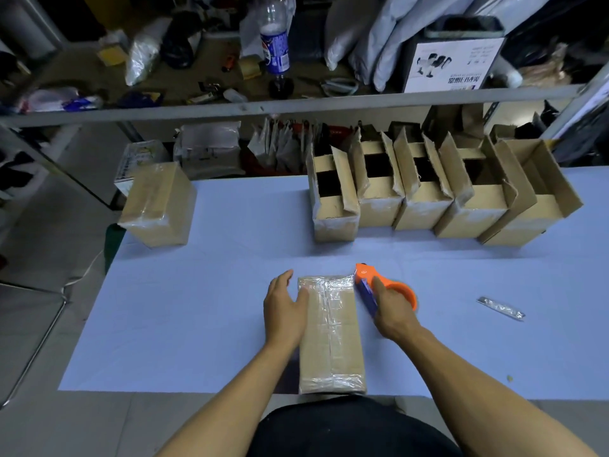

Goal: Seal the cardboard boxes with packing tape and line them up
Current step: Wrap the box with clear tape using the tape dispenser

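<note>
Two hands: flat left (284, 313) on lengthwise box (330, 334), right (392, 311) gripping tape dispenser (379, 285).

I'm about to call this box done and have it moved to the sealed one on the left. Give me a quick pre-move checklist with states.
1. Box in front flaps closed, tape along the top seam: ok.
2. Tape across its far end: ok; cut free from the dispenser: cannot tell.
3. Left hand lies flat against the box's left side, steadying it: ok.
4. Right hand holds the dispenser, not free to lift: not ok.
5. Table space beside the sealed box: ok.
6. Five open boxes remain unsealed: not ok.
</note>
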`<control>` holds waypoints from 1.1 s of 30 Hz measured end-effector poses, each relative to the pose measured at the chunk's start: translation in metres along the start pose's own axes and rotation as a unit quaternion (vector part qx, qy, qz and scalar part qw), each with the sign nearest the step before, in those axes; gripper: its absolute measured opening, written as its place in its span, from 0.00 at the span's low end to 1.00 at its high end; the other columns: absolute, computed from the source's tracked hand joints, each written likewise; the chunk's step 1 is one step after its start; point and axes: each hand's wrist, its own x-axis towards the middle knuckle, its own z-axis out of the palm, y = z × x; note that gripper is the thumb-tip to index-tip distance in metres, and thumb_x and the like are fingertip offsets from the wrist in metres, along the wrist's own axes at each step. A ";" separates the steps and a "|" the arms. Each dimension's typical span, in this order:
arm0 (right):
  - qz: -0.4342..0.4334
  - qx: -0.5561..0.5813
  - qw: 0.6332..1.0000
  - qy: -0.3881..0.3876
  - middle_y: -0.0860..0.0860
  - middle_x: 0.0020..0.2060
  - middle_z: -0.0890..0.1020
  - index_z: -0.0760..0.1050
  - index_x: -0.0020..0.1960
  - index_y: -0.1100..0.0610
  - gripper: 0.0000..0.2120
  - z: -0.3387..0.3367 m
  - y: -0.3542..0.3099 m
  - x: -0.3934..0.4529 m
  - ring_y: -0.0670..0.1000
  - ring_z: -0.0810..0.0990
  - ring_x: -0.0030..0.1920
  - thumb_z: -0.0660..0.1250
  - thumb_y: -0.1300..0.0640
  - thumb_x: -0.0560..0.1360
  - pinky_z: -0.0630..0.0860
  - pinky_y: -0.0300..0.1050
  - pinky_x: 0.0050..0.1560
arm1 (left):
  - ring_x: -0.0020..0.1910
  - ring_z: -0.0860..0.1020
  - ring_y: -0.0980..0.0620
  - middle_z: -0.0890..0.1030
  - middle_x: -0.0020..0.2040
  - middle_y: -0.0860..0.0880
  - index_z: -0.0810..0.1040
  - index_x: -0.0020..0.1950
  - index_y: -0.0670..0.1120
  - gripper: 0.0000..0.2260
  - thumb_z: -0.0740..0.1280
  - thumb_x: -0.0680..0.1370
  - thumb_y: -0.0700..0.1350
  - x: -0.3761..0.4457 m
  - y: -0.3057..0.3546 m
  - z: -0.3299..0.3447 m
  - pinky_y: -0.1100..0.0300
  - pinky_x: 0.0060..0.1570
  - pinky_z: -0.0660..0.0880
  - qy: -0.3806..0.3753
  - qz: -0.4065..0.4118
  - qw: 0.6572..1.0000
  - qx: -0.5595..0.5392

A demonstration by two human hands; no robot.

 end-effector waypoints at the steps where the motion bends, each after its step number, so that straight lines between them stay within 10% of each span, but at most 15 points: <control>1: 0.006 0.009 1.000 0.029 0.54 0.55 0.81 0.72 0.70 0.46 0.19 0.003 0.000 -0.003 0.56 0.80 0.54 0.61 0.51 0.79 0.72 0.40 0.44 | 0.65 0.74 0.55 0.76 0.67 0.49 0.74 0.68 0.45 0.18 0.67 0.79 0.41 0.004 -0.001 -0.001 0.64 0.63 0.68 -0.003 -0.022 0.999 -0.023; 7: -0.030 0.162 0.966 0.198 0.56 0.39 0.83 0.82 0.46 0.60 0.06 0.000 -0.032 -0.016 0.57 0.79 0.41 0.66 0.61 0.77 0.65 0.48 0.39 | 0.47 0.78 0.57 0.83 0.53 0.50 0.81 0.58 0.43 0.11 0.70 0.77 0.42 0.019 0.003 -0.002 0.76 0.43 0.69 0.013 -0.103 0.991 -0.086; 11: -0.033 0.230 0.952 0.200 0.51 0.25 0.67 0.70 0.30 0.59 0.16 0.006 -0.051 -0.018 0.49 0.64 0.30 0.65 0.61 0.76 0.65 0.50 0.35 | 0.44 0.79 0.57 0.83 0.49 0.51 0.83 0.54 0.45 0.08 0.72 0.75 0.43 0.022 0.000 -0.001 0.70 0.45 0.70 0.013 -0.142 0.981 -0.132; 15: -0.015 0.257 0.950 0.174 0.50 0.28 0.76 0.78 0.35 0.58 0.12 0.007 -0.064 -0.021 0.48 0.71 0.33 0.66 0.58 0.76 0.67 0.43 0.38 | 0.34 0.75 0.59 0.80 0.30 0.62 0.78 0.32 0.54 0.12 0.71 0.75 0.43 0.019 0.000 -0.006 0.77 0.32 0.69 0.002 -0.119 0.983 -0.139; 25: -0.032 0.292 0.940 0.174 0.48 0.36 0.80 0.77 0.34 0.51 0.11 0.006 -0.073 -0.013 0.49 0.77 0.39 0.70 0.54 0.75 0.73 0.48 0.43 | 0.43 0.83 0.52 0.85 0.40 0.54 0.84 0.37 0.49 0.06 0.73 0.74 0.45 0.027 0.000 -0.006 0.54 0.48 0.81 0.006 -0.123 0.971 -0.206; 33: -0.165 0.292 0.909 0.246 0.53 0.38 0.78 0.75 0.38 0.56 0.10 -0.034 -0.126 0.008 0.48 0.76 0.40 0.69 0.56 0.77 0.72 0.42 0.43 | 0.40 0.78 0.55 0.79 0.41 0.46 0.75 0.35 0.46 0.08 0.70 0.72 0.39 0.058 0.043 -0.024 0.61 0.45 0.76 0.129 0.022 0.964 -0.231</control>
